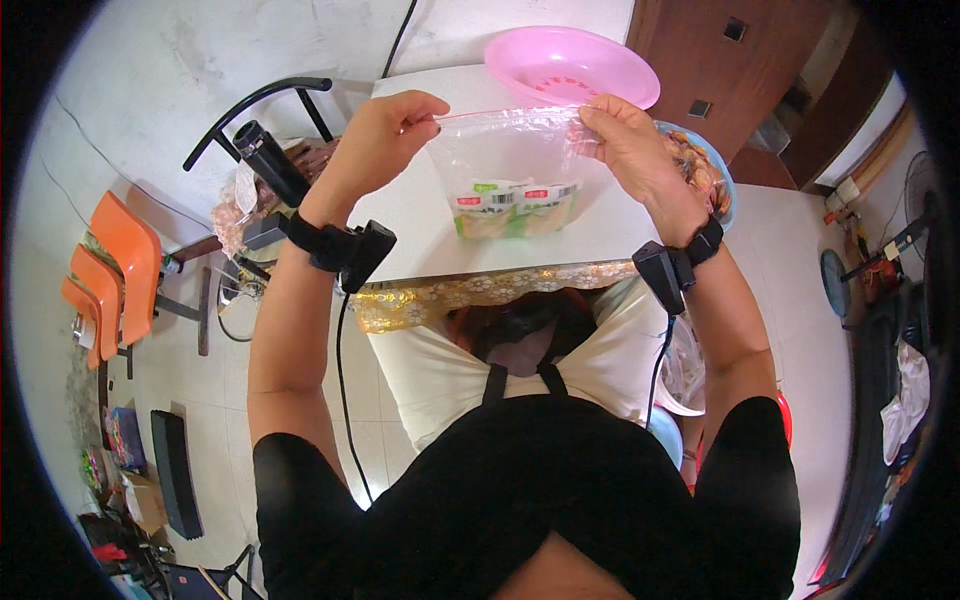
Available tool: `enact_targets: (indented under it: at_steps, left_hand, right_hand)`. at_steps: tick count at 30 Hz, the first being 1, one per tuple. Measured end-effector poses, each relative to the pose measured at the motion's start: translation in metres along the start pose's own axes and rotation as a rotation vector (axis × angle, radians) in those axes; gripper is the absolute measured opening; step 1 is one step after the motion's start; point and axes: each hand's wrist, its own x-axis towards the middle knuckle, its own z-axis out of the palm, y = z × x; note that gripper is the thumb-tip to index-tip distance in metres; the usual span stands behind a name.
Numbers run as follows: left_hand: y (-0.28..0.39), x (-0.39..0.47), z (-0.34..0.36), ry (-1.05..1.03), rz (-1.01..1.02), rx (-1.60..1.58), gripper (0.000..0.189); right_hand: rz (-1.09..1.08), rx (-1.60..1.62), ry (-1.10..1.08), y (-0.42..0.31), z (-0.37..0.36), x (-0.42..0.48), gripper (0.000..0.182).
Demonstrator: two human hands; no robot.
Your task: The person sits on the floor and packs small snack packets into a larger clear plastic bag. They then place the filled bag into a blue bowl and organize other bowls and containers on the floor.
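Observation:
A clear plastic zip bag (517, 146) with a red strip along its top edge hangs between my two hands over the white table (405, 217). Small printed packets (517, 211), white and green, lie at the bottom of the bag. My left hand (401, 135) pinches the upper left corner between thumb and fingers. At the upper right corner, my right hand (622, 146) grips the bag's rim. Both wrists carry black strapped devices with cables.
A pink plastic basin (574, 67) stands at the table's far side. Beyond my right hand is a light blue basin (729, 169) holding brownish packaged items. Patterned cloth (495, 294) hangs at the near edge. A black chair frame (255, 109) stands at the left.

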Motion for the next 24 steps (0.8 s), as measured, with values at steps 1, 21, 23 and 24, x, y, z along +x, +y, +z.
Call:
enact_targets:
  at_steps: [1,21,23,24]
  left_hand:
    - [-0.005,-0.002,0.001,0.011,-0.018,-0.028,0.019]
    - [0.013,0.000,0.060,0.455,-0.355,-1.090,0.006]
    - [0.012,0.000,0.059,0.468,-0.362,-1.100,0.008]
    - [0.013,0.001,0.059,0.470,-0.371,-1.097,0.008]
  right_hand:
    - [0.002,0.003,0.001,0.000,0.001,0.000,0.009]
    - [-0.290,-0.749,0.188,-0.025,-0.025,0.014,0.019]
    - [-0.580,-0.949,0.105,-0.041,0.007,0.013,0.030]
    - [-0.603,-1.001,0.041,-0.046,0.021,0.014,0.032]
